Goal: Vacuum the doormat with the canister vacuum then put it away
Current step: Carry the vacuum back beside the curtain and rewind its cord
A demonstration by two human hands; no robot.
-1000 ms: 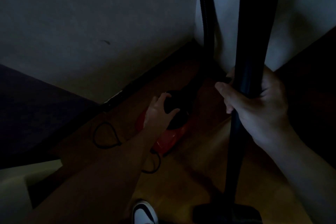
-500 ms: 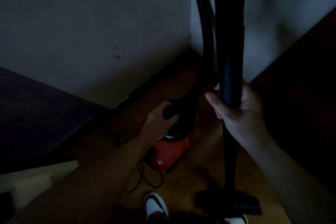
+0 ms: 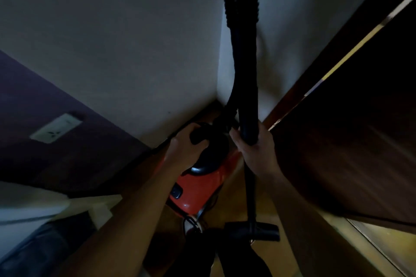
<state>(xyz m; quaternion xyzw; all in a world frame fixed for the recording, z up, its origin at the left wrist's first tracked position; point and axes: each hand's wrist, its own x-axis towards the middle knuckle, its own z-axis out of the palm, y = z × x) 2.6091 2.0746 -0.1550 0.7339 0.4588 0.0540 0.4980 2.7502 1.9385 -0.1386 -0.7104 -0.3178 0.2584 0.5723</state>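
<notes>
A red canister vacuum (image 3: 198,189) with a black top sits on the wooden floor in a dim room corner. My left hand (image 3: 186,148) grips the black carry handle (image 3: 200,136) on top of it. My right hand (image 3: 256,153) holds the upright black wand (image 3: 247,105), whose floor head (image 3: 258,230) rests on the floor near my feet. The black ribbed hose (image 3: 231,7) rises beside the wand out of the top of the view. No doormat is visible.
White walls (image 3: 135,51) meet in the corner just behind the vacuum. A dark wooden door (image 3: 349,141) stands at the right. A dark purple surface with a white socket plate (image 3: 56,128) lies left. A white shoe (image 3: 191,225) shows below the canister.
The view has moved closer to the corner and looks steeper down. The canister now lies nearer the corner wall. My left hand has closed fully round the handle; my right still holds the wand.
</notes>
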